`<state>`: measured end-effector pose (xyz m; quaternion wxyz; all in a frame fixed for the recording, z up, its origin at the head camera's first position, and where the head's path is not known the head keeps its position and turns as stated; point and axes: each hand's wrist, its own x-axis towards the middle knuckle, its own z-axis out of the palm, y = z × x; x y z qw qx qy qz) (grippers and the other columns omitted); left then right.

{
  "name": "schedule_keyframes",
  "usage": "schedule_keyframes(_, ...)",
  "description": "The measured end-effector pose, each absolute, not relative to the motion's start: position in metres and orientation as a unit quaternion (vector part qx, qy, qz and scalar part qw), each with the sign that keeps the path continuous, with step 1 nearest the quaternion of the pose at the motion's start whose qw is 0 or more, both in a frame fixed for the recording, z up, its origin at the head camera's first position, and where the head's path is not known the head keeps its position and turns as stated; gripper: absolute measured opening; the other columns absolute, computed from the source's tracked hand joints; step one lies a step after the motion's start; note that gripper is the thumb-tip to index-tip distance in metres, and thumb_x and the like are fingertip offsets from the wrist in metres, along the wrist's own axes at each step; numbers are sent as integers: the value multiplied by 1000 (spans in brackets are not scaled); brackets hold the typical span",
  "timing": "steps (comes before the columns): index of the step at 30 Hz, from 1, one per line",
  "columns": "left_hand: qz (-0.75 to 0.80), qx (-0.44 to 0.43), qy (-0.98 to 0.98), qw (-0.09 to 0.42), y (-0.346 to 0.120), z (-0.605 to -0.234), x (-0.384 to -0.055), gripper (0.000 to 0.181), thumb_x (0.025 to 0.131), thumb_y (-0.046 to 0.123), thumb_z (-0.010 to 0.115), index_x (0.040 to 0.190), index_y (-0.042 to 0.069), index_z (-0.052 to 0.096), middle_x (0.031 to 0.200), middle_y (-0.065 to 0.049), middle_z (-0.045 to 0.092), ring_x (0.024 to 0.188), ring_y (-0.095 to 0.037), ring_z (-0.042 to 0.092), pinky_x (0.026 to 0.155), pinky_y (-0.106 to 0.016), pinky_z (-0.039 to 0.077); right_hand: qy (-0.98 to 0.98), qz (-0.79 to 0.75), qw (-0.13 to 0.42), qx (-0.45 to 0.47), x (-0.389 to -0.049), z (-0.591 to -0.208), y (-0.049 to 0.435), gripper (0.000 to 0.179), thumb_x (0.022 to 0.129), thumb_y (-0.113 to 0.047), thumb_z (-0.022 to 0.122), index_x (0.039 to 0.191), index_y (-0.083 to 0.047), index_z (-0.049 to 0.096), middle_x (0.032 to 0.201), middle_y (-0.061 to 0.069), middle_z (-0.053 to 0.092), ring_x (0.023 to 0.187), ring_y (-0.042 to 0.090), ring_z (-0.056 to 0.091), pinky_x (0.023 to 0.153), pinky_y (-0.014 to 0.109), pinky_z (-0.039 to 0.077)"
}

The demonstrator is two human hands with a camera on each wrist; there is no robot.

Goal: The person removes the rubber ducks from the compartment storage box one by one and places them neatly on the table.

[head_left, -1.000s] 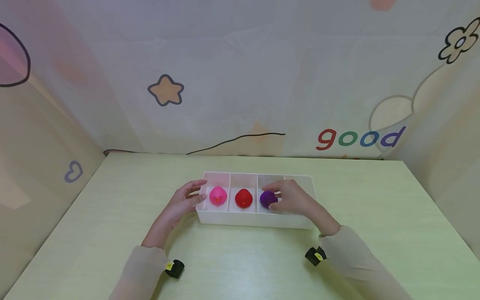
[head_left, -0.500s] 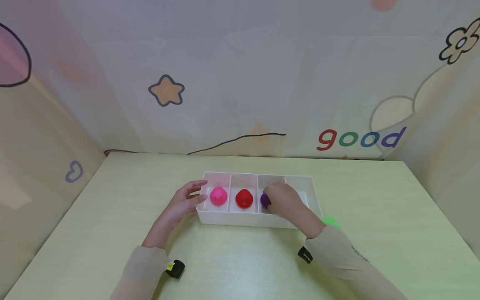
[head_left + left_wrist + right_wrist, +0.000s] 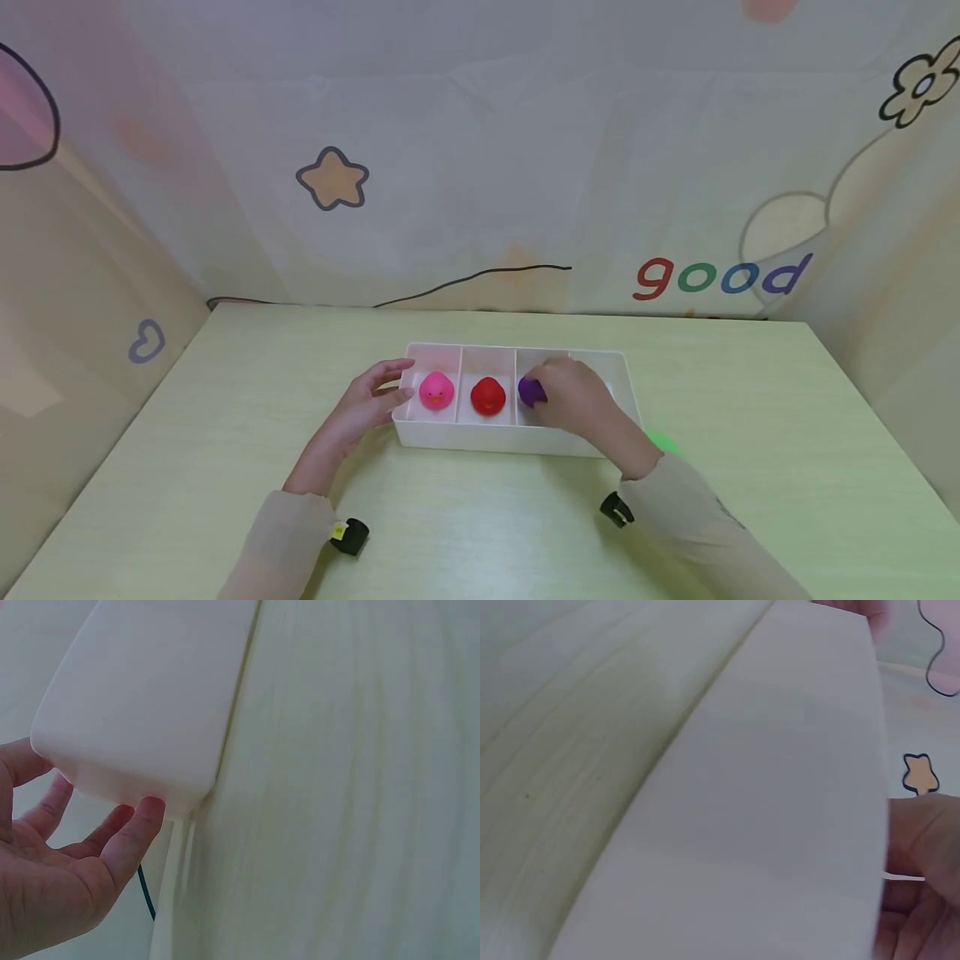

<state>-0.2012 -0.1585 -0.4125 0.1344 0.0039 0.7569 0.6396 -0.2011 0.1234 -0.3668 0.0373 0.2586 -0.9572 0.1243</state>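
Observation:
A white box [image 3: 495,437] with a row of compartments lies on the table. At its left end my left hand [image 3: 371,396] rests its fingertips on the end wall, fingers spread; the left wrist view shows this hand [image 3: 75,862] against the white wall. A pink toy duck [image 3: 437,391] sits in the leftmost compartment, a red toy duck [image 3: 488,397] in the one beside it. In the third compartment, my right hand [image 3: 577,400] grips a purple round toy [image 3: 531,392], partly covered by the fingers. The right wrist view shows these fingers [image 3: 911,836] behind the long box wall.
Something bright green [image 3: 663,442] shows from behind my right wrist, right of the box. The pale wooden table [image 3: 480,525] ends at a printed cloth backdrop [image 3: 480,167]. The rightmost compartment is partly hidden by my right hand.
My right hand has turned over the purple toy and shifted slightly, its fingers closer round it. The green thing has come into sight beside the right wrist. My left hand has stayed put.

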Motion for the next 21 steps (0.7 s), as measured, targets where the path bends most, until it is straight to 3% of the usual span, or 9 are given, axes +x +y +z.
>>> schedule_keyframes(4, 639, 7, 758, 133, -158, -413, -201, 46, 90, 10, 55, 134, 12, 41, 137, -16, 35, 122, -37, 39, 91, -44, 45, -946, 168, 85, 264, -195, -360, 132, 23, 70, -8, 75, 92, -3, 70, 85, 8, 66, 76, 21, 60, 68, 31, 53)
schedule_keyframes(8, 638, 10, 758, 133, -159, -413, -201, 46, 90, 11, 55, 134, 13, 41, 137, -16, 35, 122, -37, 39, 91, -44, 45, -935, 210, 113, 262, -189, -355, 142, 33, 70, -8, 77, 100, 0, 68, 94, 13, 66, 82, 24, 63, 71, 34, 54)
schedule_keyframes(14, 639, 14, 758, 131, -160, -415, -201, 47, 89, 12, 56, 134, 13, 41, 137, -16, 35, 122, -37, 39, 90, -44, 45, -922, 267, 121, 251, -179, -349, 159, 35, 69, -6, 78, 102, 1, 67, 94, 13, 65, 80, 22, 61, 68, 32, 54)
schedule_keyframes(21, 637, 12, 760, 132, -160, -415, -201, 47, 90, 12, 56, 134, 13, 41, 138, -16, 34, 123, -37, 38, 91, -45, 44, -911, 333, 121, 212, -171, -344, 191, 35, 68, -5, 78, 101, 1, 67, 94, 11, 66, 79, 22, 58, 56, 21, 49)
